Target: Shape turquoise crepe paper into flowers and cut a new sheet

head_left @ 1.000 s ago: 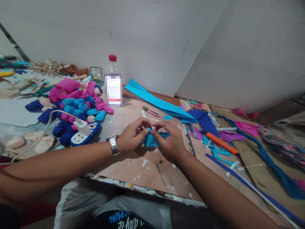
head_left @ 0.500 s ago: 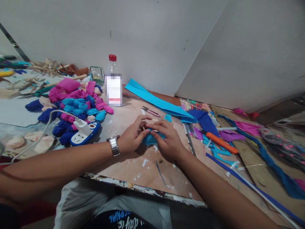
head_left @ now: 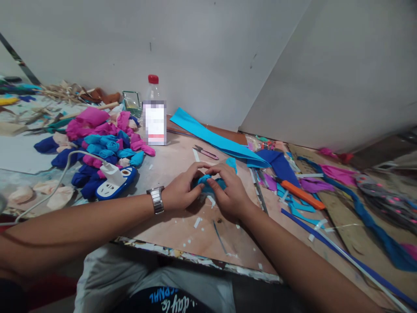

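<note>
Between my two hands is a strip of blue crepe paper [head_left: 204,178], bunched at its left end. My left hand [head_left: 183,190], with a metal watch on its wrist, pinches the bunched end between thumb and fingers. Thumb and fingers of my right hand [head_left: 228,191] are closed on the same strip, close beside the left fingertips. Part of the paper shows beyond the right knuckles; the rest is hidden by the fingers. Just beyond the hands lie pink-handled thread snips [head_left: 206,152]. A folded sheet of bright blue crepe paper [head_left: 211,138] stretches behind them.
At left, a blue-and-white power strip [head_left: 115,182] with a plugged-in charger sits before a pile of pink and blue paper rosettes [head_left: 104,143]. A phone [head_left: 155,124] leans on a red-capped bottle [head_left: 153,89]. An orange utility knife [head_left: 302,195] lies at right among paper scraps.
The blue paper's end between my fingertips now looks more bunched and sits slightly higher. Both hands have shifted only a little; the surrounding things stay put.
</note>
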### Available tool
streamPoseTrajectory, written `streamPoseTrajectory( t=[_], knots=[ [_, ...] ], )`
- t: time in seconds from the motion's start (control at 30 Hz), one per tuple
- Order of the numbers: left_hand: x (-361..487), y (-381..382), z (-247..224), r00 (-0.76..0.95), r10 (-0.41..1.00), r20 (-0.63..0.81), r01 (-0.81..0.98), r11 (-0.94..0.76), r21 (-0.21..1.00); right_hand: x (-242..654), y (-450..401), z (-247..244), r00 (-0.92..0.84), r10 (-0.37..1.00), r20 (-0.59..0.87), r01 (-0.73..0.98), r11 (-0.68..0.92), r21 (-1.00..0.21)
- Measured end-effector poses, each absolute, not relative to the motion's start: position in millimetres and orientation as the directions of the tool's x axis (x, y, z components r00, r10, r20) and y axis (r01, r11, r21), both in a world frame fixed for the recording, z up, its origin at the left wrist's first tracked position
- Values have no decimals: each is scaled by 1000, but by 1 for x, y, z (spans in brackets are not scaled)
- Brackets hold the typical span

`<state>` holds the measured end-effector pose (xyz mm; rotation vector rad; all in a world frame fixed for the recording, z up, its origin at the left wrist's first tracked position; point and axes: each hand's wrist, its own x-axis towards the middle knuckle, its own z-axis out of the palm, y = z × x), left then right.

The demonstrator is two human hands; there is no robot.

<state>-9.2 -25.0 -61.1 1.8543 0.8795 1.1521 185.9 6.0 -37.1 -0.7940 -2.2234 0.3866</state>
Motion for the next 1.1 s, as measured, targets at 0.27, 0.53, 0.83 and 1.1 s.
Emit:
streamPoseTrajectory(
  t=[0.27,0.53,0.83,1.1],
  knots=[
    [-9,-26,-58,379,866,327,134,-401,906,187,5,-35,-455,661,597,421,750,-509],
    [-5,-22,-60,334,880,338,-96,-325,941,187,3,-32,-452,633,629,371,774,-512],
    [-8,-23,-58,374,870,323,128,-393,911,187,1,-30,-410,647,643,359,762,-539],
    [-10,-20,-59,354,885,301,195,-385,902,188,3,-30,-317,636,704,392,763,-513]
  ],
)
